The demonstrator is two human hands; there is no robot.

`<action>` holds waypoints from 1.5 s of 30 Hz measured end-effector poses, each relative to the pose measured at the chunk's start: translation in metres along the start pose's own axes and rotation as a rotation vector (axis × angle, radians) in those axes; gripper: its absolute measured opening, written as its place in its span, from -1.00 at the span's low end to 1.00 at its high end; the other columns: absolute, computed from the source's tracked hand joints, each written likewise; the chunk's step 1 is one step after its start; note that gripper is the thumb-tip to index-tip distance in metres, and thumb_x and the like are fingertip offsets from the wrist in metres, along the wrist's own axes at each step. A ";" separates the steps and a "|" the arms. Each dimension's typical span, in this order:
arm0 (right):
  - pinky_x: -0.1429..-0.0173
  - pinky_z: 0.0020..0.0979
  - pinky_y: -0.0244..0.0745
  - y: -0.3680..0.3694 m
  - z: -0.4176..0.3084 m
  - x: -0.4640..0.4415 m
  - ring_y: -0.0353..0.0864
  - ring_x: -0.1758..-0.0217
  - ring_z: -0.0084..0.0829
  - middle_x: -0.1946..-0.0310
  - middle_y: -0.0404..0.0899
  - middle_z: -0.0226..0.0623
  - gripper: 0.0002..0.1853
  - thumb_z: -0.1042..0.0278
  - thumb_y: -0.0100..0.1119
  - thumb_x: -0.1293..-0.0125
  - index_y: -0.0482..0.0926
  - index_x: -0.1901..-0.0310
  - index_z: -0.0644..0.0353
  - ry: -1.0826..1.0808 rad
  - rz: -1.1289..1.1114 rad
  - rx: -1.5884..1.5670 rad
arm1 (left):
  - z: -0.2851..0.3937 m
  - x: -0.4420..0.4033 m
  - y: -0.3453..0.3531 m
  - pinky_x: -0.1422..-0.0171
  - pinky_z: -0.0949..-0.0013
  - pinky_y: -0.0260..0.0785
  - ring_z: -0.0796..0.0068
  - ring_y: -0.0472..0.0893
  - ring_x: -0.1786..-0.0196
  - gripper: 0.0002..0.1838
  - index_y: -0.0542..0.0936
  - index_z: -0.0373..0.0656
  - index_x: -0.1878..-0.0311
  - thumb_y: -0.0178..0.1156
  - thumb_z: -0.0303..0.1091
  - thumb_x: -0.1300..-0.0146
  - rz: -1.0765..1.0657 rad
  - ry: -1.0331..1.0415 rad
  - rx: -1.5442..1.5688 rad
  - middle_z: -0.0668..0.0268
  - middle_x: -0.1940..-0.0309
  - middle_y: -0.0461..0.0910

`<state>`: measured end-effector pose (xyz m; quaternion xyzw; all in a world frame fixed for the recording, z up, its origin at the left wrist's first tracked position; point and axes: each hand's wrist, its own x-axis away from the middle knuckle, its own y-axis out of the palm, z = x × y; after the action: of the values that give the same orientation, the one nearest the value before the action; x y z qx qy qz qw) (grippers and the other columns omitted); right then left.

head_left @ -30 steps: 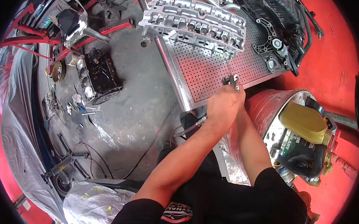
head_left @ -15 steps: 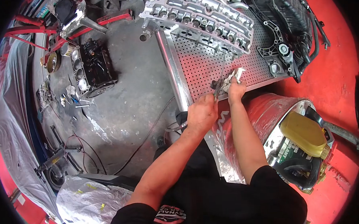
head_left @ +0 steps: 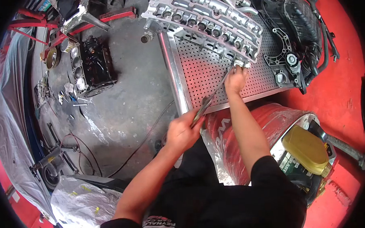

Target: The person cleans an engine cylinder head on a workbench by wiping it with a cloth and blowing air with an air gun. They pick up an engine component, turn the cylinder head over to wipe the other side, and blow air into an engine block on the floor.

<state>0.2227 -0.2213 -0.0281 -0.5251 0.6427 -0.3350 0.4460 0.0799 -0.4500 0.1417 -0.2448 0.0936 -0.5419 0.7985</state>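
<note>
Slender tool, apparently dark metal

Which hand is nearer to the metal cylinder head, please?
Right: the right hand is close beside the cylinder head; the left hand is farther back, past the table's edge.

The lone view looks from the person's head, forward and steeply down, wide and curved at its round edge. The shirt is nearest; left hand and right hand fall mid-frame, the counter beyond, the floor lower, leftward.
</note>
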 end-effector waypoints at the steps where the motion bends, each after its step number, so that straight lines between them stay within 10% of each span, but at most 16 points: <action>1: -0.14 -0.10 0.41 0.004 -0.008 0.000 0.45 -0.06 -0.01 -0.02 0.50 -0.03 -0.73 0.25 0.15 -0.30 0.67 0.11 0.23 0.056 0.019 0.073 | -0.010 0.012 -0.008 0.24 0.18 0.52 0.00 0.70 0.30 -0.74 0.65 -0.18 0.03 0.35 -0.33 -0.24 -0.011 -0.009 -0.011 0.00 0.35 0.66; 9: -0.25 -0.04 0.29 -0.001 -0.020 0.009 0.48 -0.09 -0.02 -0.17 0.45 -0.08 -0.70 0.18 0.14 -0.25 0.67 0.03 0.05 0.078 -0.157 0.089 | -0.050 0.066 -0.067 0.38 0.43 0.42 0.61 0.54 0.50 -0.77 0.64 -0.27 0.03 0.31 -0.40 -0.30 0.078 -0.416 0.163 0.29 0.54 0.59; 13: -0.39 0.08 0.17 -0.014 -0.016 0.020 0.63 0.04 -0.14 0.18 0.67 -0.13 -0.74 0.12 0.19 -0.16 0.74 0.26 0.07 -0.365 -0.296 -0.020 | -0.044 0.057 -0.082 0.44 0.51 0.33 0.73 0.46 0.54 -0.78 0.64 -0.28 0.01 0.27 -0.39 -0.35 0.097 -0.480 0.196 0.44 0.59 0.52; 18: -0.49 -0.03 0.16 -0.002 -0.018 -0.015 0.67 0.12 -0.15 0.27 0.71 -0.12 -0.75 0.12 0.26 -0.12 0.74 0.39 0.13 -0.425 -0.303 -0.164 | -0.031 0.035 -0.099 0.39 0.53 0.36 0.67 0.51 0.48 -0.79 0.58 -0.35 -0.02 0.19 -0.44 -0.40 0.053 -0.450 0.162 0.28 0.27 0.68; 27: -0.40 -0.08 0.28 0.016 -0.028 -0.008 0.66 0.20 -0.15 0.35 0.69 -0.19 -0.82 0.23 0.33 -0.15 0.69 0.44 0.17 -0.350 -0.067 -0.519 | -0.045 0.015 -0.125 0.33 0.52 0.39 0.65 0.54 0.44 -0.82 0.62 -0.30 0.04 0.23 -0.43 -0.36 -0.068 -0.471 0.165 0.35 0.38 0.64; 31: -0.06 -0.32 0.42 0.044 -0.039 -0.003 0.54 0.31 -0.37 0.39 0.64 -0.28 -0.88 0.45 0.32 -0.21 0.65 0.46 0.26 0.221 0.128 -0.969 | -0.079 0.005 -0.154 0.33 0.52 0.46 0.70 0.54 0.42 -0.78 0.63 -0.29 0.00 0.28 -0.44 -0.33 -0.218 -0.451 0.145 0.41 0.44 0.61; 43: 0.01 -0.17 0.45 0.067 -0.070 -0.011 0.55 0.31 -0.11 0.46 0.63 -0.17 -0.81 0.35 0.31 -0.20 0.63 0.51 0.24 0.018 0.539 -0.409 | -0.143 -0.028 -0.260 0.26 0.46 0.44 0.55 0.59 0.40 -0.70 0.59 -0.34 -0.05 0.24 -0.33 -0.39 -0.201 -0.606 0.392 0.20 0.18 0.70; 45: 0.19 -0.34 0.48 0.079 -0.058 -0.014 0.57 0.37 -0.37 0.47 0.63 -0.25 -0.85 0.42 0.22 -0.26 0.67 0.40 0.31 0.071 0.527 -0.502 | -0.143 -0.027 -0.270 0.26 0.45 0.44 0.53 0.60 0.39 -0.68 0.58 -0.35 -0.05 0.23 -0.29 -0.40 -0.183 -0.631 0.445 0.18 0.18 0.70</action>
<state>0.1404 -0.1927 -0.0740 -0.4227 0.8333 -0.0583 0.3516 -0.2113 -0.5458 0.1476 -0.2273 -0.2982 -0.5160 0.7702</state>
